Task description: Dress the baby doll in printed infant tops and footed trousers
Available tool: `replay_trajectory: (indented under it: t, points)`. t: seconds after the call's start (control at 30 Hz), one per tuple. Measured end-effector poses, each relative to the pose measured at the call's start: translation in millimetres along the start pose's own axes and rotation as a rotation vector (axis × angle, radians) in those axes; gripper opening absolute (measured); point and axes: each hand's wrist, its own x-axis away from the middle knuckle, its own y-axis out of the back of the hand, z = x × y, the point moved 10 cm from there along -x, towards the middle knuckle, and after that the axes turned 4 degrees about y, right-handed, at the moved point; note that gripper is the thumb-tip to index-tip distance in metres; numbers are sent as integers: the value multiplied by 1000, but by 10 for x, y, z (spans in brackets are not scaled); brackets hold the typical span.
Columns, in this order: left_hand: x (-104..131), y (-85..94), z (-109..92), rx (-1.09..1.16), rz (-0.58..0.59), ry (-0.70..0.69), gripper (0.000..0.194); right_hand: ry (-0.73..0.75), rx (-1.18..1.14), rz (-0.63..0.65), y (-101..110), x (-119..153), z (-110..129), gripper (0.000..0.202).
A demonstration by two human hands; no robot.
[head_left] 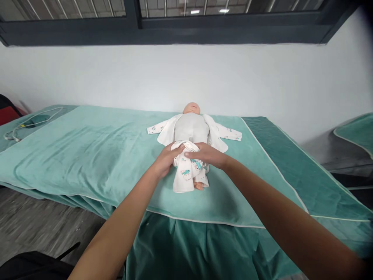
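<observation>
A baby doll (191, 126) lies on its back on a green-covered bed, head toward the wall. Under its torso a white patterned jacket (166, 132) is spread open, both sleeves stretched out sideways. White patterned pants (184, 177) cover its lower body, and a small foot (198, 186) shows at one leg opening. My left hand (168, 158) grips the left side of the gathered waistband. On the right side of the same cloth, my right hand (206, 153) is closed with its thumb on top. Some fingertips are hidden by the cloth.
The green bed cover (87, 147) stretches to both sides, with a white-edged front border. A white cable (13, 134) lies at the far left. Behind stands a white wall (116, 77) below a dark window frame. A black item (35, 266) is at the lower left.
</observation>
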Motion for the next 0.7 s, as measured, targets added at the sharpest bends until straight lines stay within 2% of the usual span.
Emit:
replay_trajectory:
  t: [0.1,0.3,0.43,0.7]
  points:
    - [81,-31,58,-3,-50,18,47,-20,81,92,-52,19,-12,42]
    - [485,-106,91,-32,-208,24,41,78,227,48,-18,-21,15,27]
    - [802,-134,266,55,-355,101,38,83,442,101,-93,-15,52,20]
    - [1357,-394,719,337,-513,182,34,56,896,229,-244,-42,50,12]
